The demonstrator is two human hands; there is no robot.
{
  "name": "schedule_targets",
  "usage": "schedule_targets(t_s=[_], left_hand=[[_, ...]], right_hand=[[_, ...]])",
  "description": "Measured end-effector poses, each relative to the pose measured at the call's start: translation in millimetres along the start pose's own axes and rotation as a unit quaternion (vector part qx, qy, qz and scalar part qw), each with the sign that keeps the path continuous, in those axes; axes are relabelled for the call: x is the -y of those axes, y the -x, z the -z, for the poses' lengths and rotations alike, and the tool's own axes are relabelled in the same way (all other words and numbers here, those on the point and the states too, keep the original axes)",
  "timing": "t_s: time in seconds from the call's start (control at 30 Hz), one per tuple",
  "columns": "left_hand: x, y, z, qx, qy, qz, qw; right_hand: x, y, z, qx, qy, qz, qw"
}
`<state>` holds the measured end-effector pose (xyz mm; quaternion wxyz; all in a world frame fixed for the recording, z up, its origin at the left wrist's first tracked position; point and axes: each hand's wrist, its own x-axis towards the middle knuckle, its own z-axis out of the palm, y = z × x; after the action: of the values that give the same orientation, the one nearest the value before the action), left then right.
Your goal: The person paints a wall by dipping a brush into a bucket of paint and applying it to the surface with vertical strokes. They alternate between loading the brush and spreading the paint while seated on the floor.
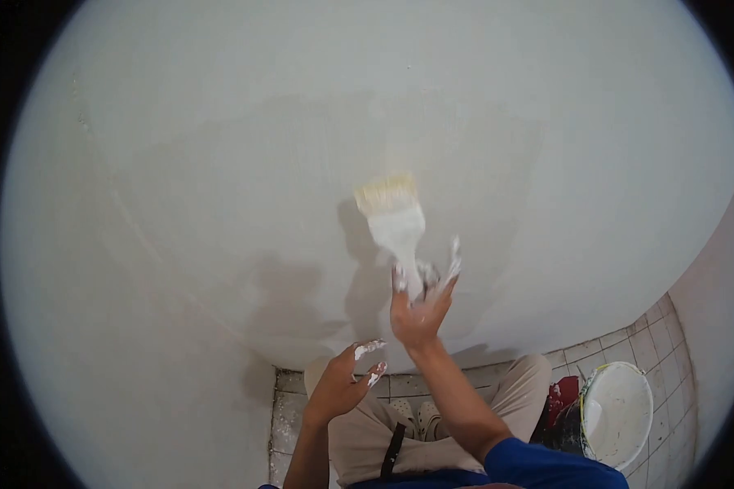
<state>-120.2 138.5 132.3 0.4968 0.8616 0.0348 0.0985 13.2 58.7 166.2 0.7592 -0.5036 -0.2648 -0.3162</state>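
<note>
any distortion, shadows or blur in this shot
Head view: dark corners, fisheye bowing of the wall and floor tiles; same head view: soft shadow just left of the paintbrush; also there, the right hand looks slightly soft, possibly motion blur.

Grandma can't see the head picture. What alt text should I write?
A right hand holds a wide white brush in front of a pale wall. The left hand, its fingers smeared white, is open, lower down; a bucket stands on tiles at right.

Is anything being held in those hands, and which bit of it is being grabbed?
The right hand holds a wide, flat paintbrush by its handle. The left hand holds nothing.
</note>
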Motion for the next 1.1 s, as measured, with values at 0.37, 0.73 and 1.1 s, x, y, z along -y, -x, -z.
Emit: schedule_targets(t_s=[0.37, 0.73, 1.1], left_hand=[[2.4, -4.0, -9.5, -0.012, -0.012, -0.052, 0.998], [0.5, -4.3, -11.2, 0.035, 0.023, -0.037, 0.998], [13.5, -6.1, -18.4, 0.023, -0.002, -0.04, 0.999]], right_hand=[[-25.5, 8.0, 7.5, 0.103, -0.021, -0.246, 0.964], [34.0, -82.1, 5.3, 0.124, 0.032, -0.243, 0.962], [13.1, -6.8, 38.6, 0.105, 0.026, -0.21, 0.972]])
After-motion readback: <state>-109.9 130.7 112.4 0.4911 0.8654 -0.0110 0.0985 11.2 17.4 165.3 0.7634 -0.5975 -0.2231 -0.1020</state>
